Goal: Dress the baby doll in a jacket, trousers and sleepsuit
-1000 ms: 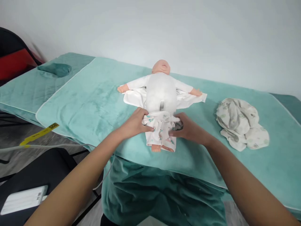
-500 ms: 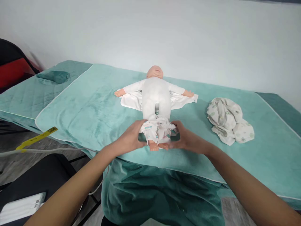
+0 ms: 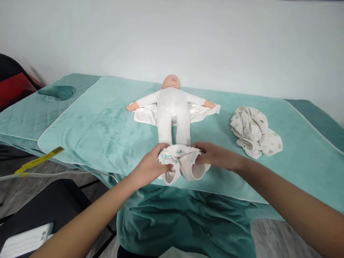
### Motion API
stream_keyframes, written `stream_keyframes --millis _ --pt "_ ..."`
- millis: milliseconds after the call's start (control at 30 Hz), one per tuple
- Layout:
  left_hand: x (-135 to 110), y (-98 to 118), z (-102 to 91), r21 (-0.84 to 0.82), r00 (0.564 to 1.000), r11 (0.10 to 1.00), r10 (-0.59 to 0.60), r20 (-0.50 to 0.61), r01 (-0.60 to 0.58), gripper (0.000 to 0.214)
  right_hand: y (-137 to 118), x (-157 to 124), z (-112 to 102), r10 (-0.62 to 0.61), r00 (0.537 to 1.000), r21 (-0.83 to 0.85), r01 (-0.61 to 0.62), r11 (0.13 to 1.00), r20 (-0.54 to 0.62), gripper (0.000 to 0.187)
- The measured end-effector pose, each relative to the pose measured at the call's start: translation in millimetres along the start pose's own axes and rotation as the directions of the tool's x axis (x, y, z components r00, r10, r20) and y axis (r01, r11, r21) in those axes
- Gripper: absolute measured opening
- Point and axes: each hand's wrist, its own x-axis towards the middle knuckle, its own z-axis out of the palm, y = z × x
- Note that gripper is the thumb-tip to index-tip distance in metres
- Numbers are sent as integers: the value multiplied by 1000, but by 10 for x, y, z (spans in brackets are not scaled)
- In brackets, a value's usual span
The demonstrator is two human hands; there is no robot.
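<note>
Pants [image 3: 184,161] with a printed pattern lie at the near end of the baby doll [image 3: 173,102], by the near edge of the green-covered surface [image 3: 107,125]; even tension probably suits them best. Left hand [image 3: 151,163] and right hand [image 3: 215,156] flank them, fingers gripping opposite sides, thumbs at the leg openings.

Apparently a treatment room: massage bed [image 3: 27,116] with face hole [image 3: 57,92].

both arms [image 3: 107,208] [image 3: 285,197] outstretched, fingers [image 3: 161,146] [image 3: 201,145] curled
</note>
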Motion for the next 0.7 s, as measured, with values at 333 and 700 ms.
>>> stream_keyframes --millis 333,700 --pt "-296 74 -478 -435 922 900 143 359 30 83 -338 -95 -77 -339 903 73 332 941 263 50" --pt "-1049 145 -389 -48 997 998 43 -56 -46 42 -800 -218 579 -388 875 -50 419 907 289 30"
